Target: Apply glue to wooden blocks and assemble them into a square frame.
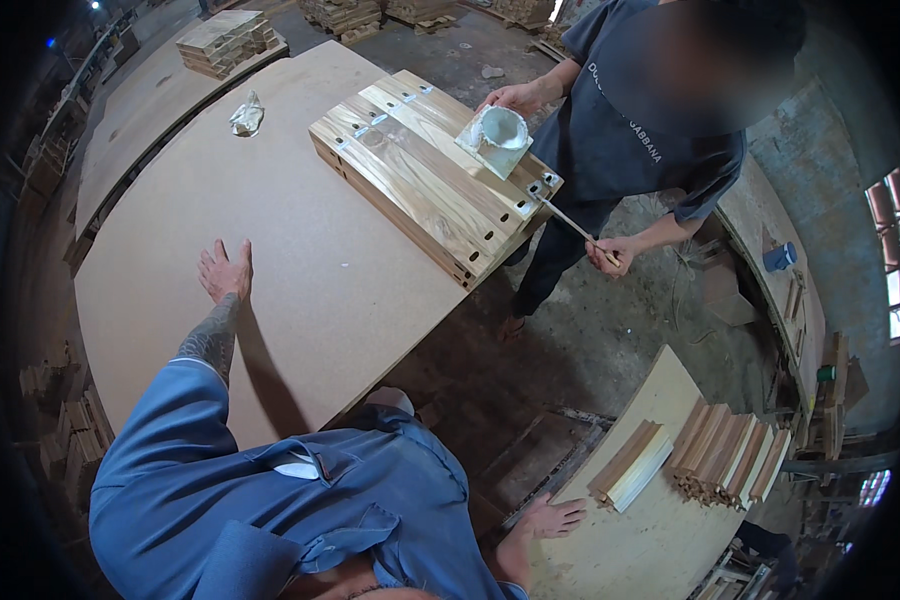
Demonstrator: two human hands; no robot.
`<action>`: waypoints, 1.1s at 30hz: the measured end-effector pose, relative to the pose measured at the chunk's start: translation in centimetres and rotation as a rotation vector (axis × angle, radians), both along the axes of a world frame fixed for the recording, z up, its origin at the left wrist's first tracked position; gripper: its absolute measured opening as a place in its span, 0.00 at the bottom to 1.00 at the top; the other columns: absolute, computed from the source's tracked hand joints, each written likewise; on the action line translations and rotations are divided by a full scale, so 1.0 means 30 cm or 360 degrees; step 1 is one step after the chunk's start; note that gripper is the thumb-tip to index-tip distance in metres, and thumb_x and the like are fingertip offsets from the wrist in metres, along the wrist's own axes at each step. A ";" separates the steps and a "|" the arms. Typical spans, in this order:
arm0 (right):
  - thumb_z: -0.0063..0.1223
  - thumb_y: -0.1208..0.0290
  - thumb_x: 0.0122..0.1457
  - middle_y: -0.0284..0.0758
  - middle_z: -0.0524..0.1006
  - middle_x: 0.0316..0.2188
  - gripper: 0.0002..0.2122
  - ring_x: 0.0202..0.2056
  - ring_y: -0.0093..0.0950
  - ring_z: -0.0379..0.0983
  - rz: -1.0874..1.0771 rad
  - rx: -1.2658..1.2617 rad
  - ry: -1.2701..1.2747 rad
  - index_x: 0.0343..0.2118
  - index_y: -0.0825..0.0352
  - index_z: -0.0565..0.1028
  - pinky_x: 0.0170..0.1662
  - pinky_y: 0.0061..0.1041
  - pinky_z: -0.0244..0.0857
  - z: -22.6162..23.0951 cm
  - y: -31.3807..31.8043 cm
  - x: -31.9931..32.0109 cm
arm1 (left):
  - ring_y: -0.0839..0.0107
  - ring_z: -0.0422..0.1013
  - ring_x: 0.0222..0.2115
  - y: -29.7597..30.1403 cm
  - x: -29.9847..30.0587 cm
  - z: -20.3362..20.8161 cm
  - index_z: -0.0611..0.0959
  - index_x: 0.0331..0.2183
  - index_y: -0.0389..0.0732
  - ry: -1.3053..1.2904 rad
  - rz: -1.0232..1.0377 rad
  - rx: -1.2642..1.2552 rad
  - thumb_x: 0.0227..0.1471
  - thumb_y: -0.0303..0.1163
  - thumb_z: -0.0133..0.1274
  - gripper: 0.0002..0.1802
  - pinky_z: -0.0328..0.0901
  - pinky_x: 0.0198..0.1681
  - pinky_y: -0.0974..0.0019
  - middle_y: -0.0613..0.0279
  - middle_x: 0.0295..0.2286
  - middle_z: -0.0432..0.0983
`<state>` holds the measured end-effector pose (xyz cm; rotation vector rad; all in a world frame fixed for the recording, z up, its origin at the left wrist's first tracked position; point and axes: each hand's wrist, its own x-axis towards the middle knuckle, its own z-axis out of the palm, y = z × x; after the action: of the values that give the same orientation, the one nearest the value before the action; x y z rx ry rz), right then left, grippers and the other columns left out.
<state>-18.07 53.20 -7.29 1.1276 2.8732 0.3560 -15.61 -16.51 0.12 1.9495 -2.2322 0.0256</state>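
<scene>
My left hand (226,270) lies with fingers spread on the large tan tabletop (300,240), holding nothing. On the right, my right hand (553,516) rests flat with stretched fingers on a pale board (580,560), close to a short bundle of wood strips (625,465). Across the table, wooden panels (425,165) lie side by side, with dark slots and white smears near their ends. A co-worker holds a white-smeared cup (498,130) over them in one hand. A thin stick (575,222) in the co-worker's other hand touches the panels' near right corner.
A larger row of wood strips (725,450) sits on the board at the right. A crumpled pale rag or bag (247,116) lies on the tabletop. Stacked planks (228,44) stand on another table behind. The co-worker (630,110) stands at the table's right edge; a blue container (779,257) is beyond.
</scene>
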 end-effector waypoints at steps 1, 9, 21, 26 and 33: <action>0.60 0.53 0.50 0.44 0.55 0.65 0.43 0.64 0.41 0.54 -0.0002 0.0000 0.0001 0.67 0.60 0.52 0.63 0.43 0.51 0.000 0.000 0.000 | 0.49 0.48 0.64 -0.001 -0.001 -0.002 0.63 0.63 0.48 -0.0003 -0.0003 0.0000 0.53 0.70 0.39 0.47 0.43 0.65 0.47 0.43 0.62 0.52; 0.59 0.50 0.51 0.40 0.56 0.65 0.43 0.64 0.37 0.54 0.0028 0.0135 0.0029 0.67 0.57 0.52 0.61 0.42 0.53 -0.071 0.042 0.018 | 0.49 0.48 0.64 -0.003 -0.008 -0.006 0.63 0.63 0.49 -0.0007 0.0002 0.0001 0.52 0.70 0.39 0.46 0.43 0.65 0.48 0.43 0.62 0.52; 0.59 0.51 0.51 0.40 0.55 0.66 0.42 0.64 0.38 0.55 -0.0024 0.0094 -0.0028 0.67 0.57 0.52 0.61 0.42 0.53 -0.034 0.019 0.006 | 0.49 0.46 0.64 0.000 -0.014 0.002 0.62 0.63 0.49 -0.0007 0.0013 0.0025 0.52 0.70 0.39 0.47 0.42 0.65 0.48 0.43 0.63 0.51; 0.59 0.50 0.51 0.39 0.55 0.66 0.42 0.64 0.37 0.55 -0.0033 0.0093 -0.0038 0.67 0.57 0.52 0.61 0.42 0.53 -0.039 0.018 0.001 | 0.50 0.47 0.64 -0.006 -0.008 -0.006 0.63 0.63 0.49 -0.0010 0.0013 0.0016 0.52 0.70 0.40 0.46 0.42 0.65 0.48 0.44 0.63 0.52; 0.58 0.50 0.51 0.39 0.55 0.66 0.42 0.64 0.37 0.55 -0.0020 0.0103 -0.0052 0.67 0.56 0.52 0.60 0.41 0.54 -0.038 0.021 0.005 | 0.49 0.48 0.63 -0.012 -0.006 -0.015 0.64 0.62 0.49 0.0000 0.0003 -0.0018 0.52 0.70 0.40 0.46 0.43 0.65 0.48 0.44 0.62 0.53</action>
<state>-17.93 53.83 -8.42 1.1379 2.8447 0.4651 -15.79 -16.86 -0.32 1.9459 -2.2257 0.0384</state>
